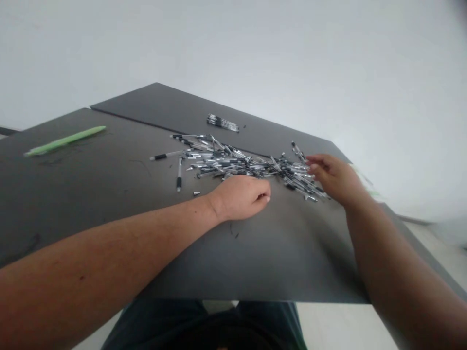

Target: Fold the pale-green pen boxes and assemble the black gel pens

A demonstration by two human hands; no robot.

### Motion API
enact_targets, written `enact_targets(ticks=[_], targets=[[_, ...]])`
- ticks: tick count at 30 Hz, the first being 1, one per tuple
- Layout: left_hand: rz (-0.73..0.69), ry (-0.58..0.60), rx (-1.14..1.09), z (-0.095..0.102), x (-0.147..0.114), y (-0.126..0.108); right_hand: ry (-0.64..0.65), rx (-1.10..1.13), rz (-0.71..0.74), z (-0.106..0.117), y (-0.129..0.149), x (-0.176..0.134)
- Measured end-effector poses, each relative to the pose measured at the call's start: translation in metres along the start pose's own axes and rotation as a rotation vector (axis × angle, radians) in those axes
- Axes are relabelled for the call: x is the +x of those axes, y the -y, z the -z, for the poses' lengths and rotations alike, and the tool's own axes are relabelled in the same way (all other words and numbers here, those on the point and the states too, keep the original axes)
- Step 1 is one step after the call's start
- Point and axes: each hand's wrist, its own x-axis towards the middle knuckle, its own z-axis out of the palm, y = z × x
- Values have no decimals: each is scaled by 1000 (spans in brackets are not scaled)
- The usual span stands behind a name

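Observation:
A heap of clear pens with black grips (219,160) spreads over the middle of the dark table. In front of the heap is my left hand (248,197), its fingers curled closed toward the tabletop; whatever they may hold is hidden. My right hand (330,176) is at the heap's right end, thumb and forefinger close to a pen (298,150) that lies at an angle there. Whether those fingertips touch the pen I cannot make out. Near my left forearm one pen (179,174) lies apart from the heap, with a small silver pen tip (196,193) beside it.
A neat bundle of pens (222,123) lies behind the heap, past the seam between tables. At the far left is a long light-green object (65,141). Dark scraps dot the grey tabletop (248,272). A white wall (233,53) stands behind.

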Motion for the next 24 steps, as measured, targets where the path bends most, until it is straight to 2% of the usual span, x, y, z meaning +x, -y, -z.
enact_targets(ticks=[2, 5, 11, 15, 24], targets=[[18, 1, 3, 1, 0, 0, -20, -26, -63, -2, -9, -8], [34, -11, 14, 3, 0, 0, 7, -139, -56, -7, -16, -15], [43, -44, 8, 5, -3, 1, 245, -301, 96, -16, -18, -15], [48, -59, -2, 5, -3, 3, 331, -387, 162, -22, -17, -13], [75, -38, 12, 7, -3, 4, 400, -417, 120, -23, -13, -11]])
